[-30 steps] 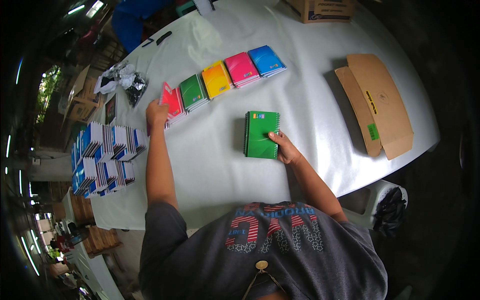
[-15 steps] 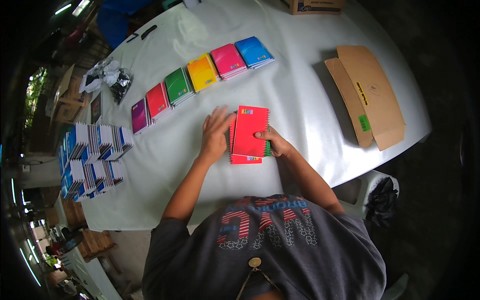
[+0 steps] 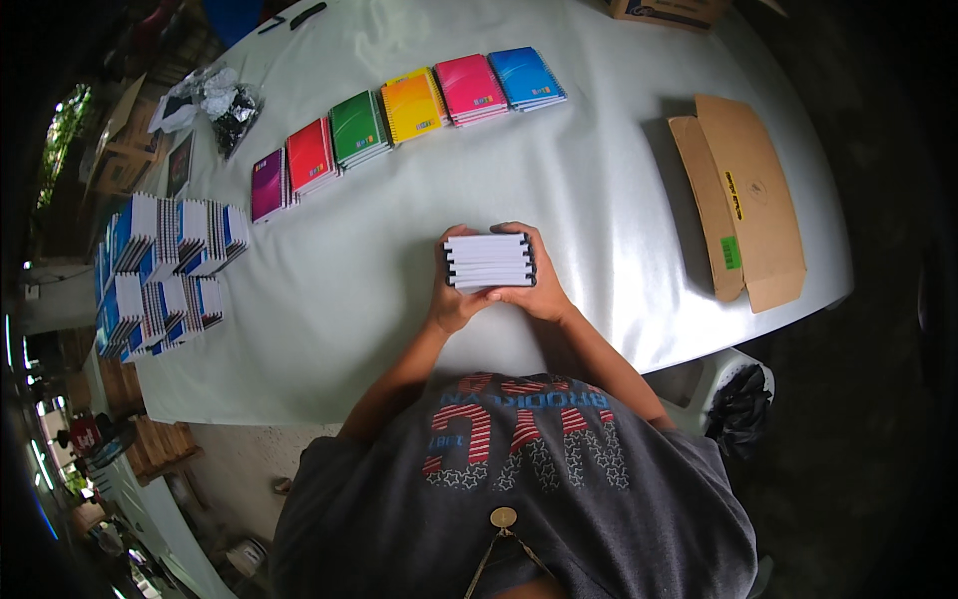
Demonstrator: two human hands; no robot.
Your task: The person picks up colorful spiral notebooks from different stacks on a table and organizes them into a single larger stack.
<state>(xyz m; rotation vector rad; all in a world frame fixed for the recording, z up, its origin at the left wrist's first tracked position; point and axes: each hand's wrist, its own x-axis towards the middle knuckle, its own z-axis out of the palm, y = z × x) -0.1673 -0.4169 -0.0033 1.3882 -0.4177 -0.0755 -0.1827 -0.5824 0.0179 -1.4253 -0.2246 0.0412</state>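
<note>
Between my two hands a stack of spiral notebooks point(image 3: 489, 262) stands on edge, its white page edges facing up and dark binding showing at both sides. My left hand point(image 3: 451, 292) is wrapped round the stack's left side, and my right hand point(image 3: 539, 280) grips its right side, the thumbs on the near face. The covers are hidden at this angle. Beyond the hands, a slanting row of notebook piles runs across the table: purple point(image 3: 269, 185), red point(image 3: 312, 157), green point(image 3: 359, 130), yellow point(image 3: 412, 105), pink point(image 3: 470, 88) and blue point(image 3: 526, 78).
Stacked blue-and-white notebooks point(image 3: 165, 270) fill the table's left edge, with crumpled clear plastic point(image 3: 232, 105) behind them. A flattened cardboard box point(image 3: 748, 200) lies to the right. Another box point(image 3: 669, 10) is at the far edge. A white chair point(image 3: 699, 394) holds a black bag point(image 3: 743, 404).
The red-covered notebooks, lying flat before with my left hand apart from them, are now tipped up on edge as a stack. Both hands have closed round it.
</note>
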